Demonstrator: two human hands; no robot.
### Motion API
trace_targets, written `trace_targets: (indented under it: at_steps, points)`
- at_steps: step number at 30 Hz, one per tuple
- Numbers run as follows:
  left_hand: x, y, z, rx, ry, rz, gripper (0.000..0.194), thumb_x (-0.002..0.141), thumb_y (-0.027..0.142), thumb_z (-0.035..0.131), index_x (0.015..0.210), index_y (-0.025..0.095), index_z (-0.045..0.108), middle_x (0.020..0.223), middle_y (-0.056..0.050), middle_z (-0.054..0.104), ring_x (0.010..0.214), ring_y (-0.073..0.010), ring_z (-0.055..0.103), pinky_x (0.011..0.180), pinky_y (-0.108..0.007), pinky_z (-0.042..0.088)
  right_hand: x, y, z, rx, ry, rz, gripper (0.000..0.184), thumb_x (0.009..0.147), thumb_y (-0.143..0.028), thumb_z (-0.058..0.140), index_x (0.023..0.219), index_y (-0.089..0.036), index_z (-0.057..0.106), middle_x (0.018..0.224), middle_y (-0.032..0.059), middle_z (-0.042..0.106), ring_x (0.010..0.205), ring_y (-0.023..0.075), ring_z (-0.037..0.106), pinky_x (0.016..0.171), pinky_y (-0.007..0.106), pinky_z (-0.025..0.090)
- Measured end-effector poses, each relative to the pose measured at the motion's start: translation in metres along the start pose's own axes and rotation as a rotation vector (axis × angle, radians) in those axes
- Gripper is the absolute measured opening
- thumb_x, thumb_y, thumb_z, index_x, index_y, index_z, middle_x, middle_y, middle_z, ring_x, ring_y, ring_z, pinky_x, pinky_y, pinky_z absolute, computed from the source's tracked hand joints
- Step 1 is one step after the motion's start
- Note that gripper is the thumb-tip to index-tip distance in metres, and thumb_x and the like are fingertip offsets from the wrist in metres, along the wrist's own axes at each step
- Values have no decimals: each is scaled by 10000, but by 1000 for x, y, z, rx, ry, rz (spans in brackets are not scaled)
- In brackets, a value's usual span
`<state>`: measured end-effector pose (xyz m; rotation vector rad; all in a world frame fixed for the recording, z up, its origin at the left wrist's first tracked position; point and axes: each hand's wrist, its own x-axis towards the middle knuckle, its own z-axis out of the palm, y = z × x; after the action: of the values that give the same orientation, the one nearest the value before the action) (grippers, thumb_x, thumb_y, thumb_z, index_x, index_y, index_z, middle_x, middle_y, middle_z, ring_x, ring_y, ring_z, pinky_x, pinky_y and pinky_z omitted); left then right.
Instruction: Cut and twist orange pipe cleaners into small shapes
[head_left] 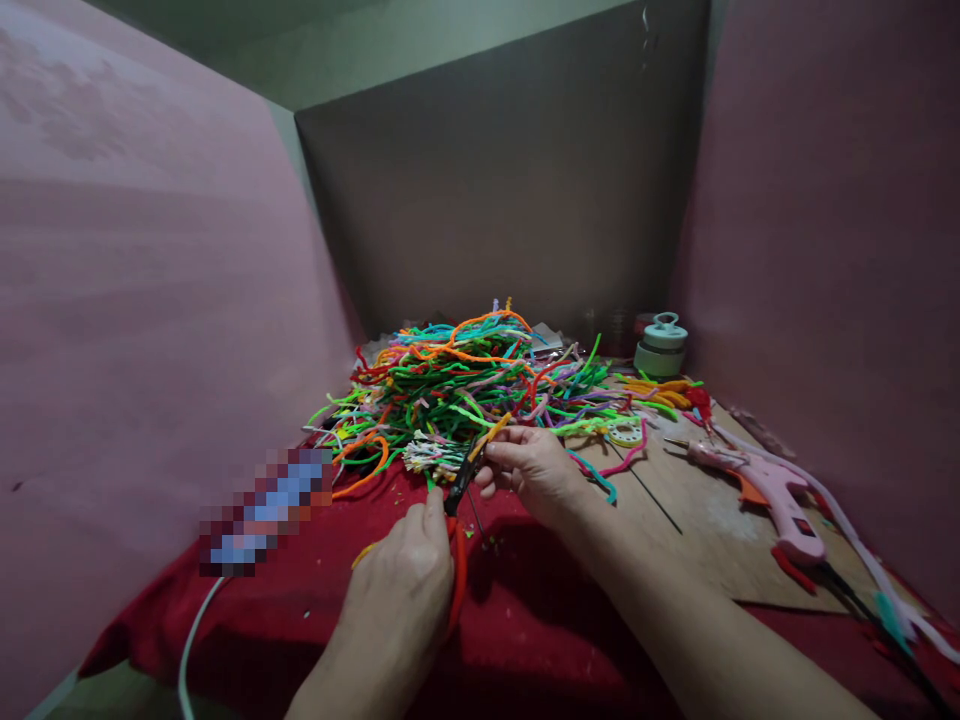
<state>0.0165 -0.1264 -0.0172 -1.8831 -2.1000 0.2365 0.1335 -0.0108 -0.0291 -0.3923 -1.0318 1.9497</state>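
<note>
My left hand (405, 575) is closed around the red handles of a pair of scissors (458, 580). Their dark blades point up and away from me, towards my right hand (525, 470). Between the thumb and fingers of that hand is a short yellow-orange pipe cleaner (495, 430), right beside the blade tips; whether the blades touch it I cannot tell. Just behind both hands lies a big tangled pile of pipe cleaners (450, 385) in many colours. A bundle of thin pale-tipped stems (431, 455) rests at its front, near the scissors.
A pink glue gun (780, 495) lies on a wooden board (705, 530) at the right, its cord running towards me. A pale green jar (661, 350) stands behind. On the red cloth (300, 620), at left, is a pixelated object with a white cable (187, 640). Pink walls flank the table.
</note>
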Motion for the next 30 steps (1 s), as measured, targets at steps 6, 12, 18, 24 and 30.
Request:
trace_targets:
  at_steps: [6,12,18,24,30]
  points:
    - [2,1,-2,15,30,2,455,801,24,327,1239,82,434,891,-121,611,762,-197,632,603,-270,510,1,0,-2,-39,12,4,123,589,-170,661,663,-85,609,539,42,626,433,120,580,400,216,494]
    - [3,0,-2,30,67,7,441,807,4,292,1209,63,465,828,-115,600,741,-200,624,614,-291,508,1,-1,0,-81,29,-24,140,583,-192,668,652,-86,609,523,37,619,424,122,577,390,216,490]
    - [5,-2,10,68,126,27,434,826,25,300,1234,58,446,833,-116,591,774,-207,613,610,-290,512,1,-1,1,-86,31,-12,142,577,-197,672,639,-83,614,527,41,625,415,122,578,383,219,495]
    - [8,0,17,77,155,30,425,814,31,345,1224,54,458,836,-112,585,767,-192,608,637,-280,511,2,-1,-3,-69,55,9,115,591,-174,657,639,-86,601,507,45,622,408,125,578,381,213,494]
    - [11,1,10,81,143,59,417,809,16,331,1200,50,472,805,-108,577,726,-184,613,624,-277,512,4,0,-6,-78,91,7,103,597,-158,647,644,-88,588,509,41,616,417,136,590,387,226,504]
